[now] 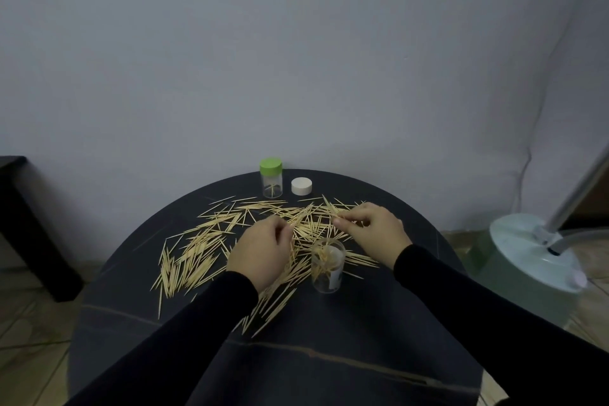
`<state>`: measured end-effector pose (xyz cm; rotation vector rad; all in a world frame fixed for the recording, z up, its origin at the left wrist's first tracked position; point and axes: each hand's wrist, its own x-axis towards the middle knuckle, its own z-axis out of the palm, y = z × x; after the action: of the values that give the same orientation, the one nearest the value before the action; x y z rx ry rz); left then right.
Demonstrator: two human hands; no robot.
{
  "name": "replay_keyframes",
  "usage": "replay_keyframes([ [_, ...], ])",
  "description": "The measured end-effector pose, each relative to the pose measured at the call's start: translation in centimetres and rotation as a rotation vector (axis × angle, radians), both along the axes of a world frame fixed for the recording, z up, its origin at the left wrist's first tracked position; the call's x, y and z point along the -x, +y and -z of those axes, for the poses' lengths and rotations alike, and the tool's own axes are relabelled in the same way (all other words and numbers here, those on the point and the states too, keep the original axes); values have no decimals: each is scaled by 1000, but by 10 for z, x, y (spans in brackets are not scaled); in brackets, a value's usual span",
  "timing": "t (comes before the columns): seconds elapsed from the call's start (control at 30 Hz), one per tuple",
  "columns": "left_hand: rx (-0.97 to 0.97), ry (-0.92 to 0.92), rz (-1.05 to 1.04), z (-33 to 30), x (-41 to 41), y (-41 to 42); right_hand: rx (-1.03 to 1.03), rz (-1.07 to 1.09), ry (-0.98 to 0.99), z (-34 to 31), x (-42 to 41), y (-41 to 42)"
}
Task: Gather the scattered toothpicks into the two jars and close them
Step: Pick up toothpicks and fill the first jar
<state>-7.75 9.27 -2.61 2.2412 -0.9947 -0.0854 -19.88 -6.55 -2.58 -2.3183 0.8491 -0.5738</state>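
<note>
Lying flat in a fan across your dark round table (138, 316), the toothpicks (197, 250) mostly point away from you. Your left hand (260, 254) curls round a small bundle; your right hand (372, 227) pinches a few beside the upright open jar (328, 265).

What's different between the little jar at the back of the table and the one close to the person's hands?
The back jar wears a green lid; the near jar is open, and a white lid lies on the table beside the back jar. The back jar holds only a few toothpicks, while the near jar holds a loose bunch. The near jar shows a white label; none is visible on the back jar. Both are clear, upright and cylindrical.
</note>
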Motion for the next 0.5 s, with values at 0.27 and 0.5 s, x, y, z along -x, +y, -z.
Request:
replay_keyframes([
  [0.27,388,383,59,-11,6,-4,-254,-133,-304,-11,2,14],
  [0.5,529,599,118,-16,18,-5,-340,-229,-318,-12,5,14],
])
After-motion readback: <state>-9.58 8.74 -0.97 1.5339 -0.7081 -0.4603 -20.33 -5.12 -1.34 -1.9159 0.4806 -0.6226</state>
